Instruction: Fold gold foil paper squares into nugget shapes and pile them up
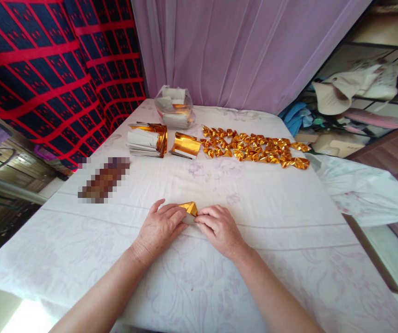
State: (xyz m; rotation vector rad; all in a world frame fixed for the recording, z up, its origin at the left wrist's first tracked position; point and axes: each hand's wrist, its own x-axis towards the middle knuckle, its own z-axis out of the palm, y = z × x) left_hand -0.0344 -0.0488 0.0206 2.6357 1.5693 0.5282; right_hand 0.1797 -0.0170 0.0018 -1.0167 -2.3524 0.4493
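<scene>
Between my two hands, low over the near half of the table, is a partly folded sheet of gold foil paper (189,207) with a grey-white back. My left hand (162,223) presses on its left side, fingers closed over the edge. On its right corner, my right hand (220,227) pinches the paper between thumb and fingers. Farther back lie a stack of gold foil sheets (145,140) and a smaller curved pile of sheets (185,146). Rows of folded gold foil pieces (251,145) spread out to the right of them.
A clear plastic bag (174,108) of more sheets stands at the table's back edge. A patterned white cloth (271,199) covers the table. At left is a pixelated patch (104,179). A purple curtain (240,51) hangs behind; shelves (365,92) stand at right.
</scene>
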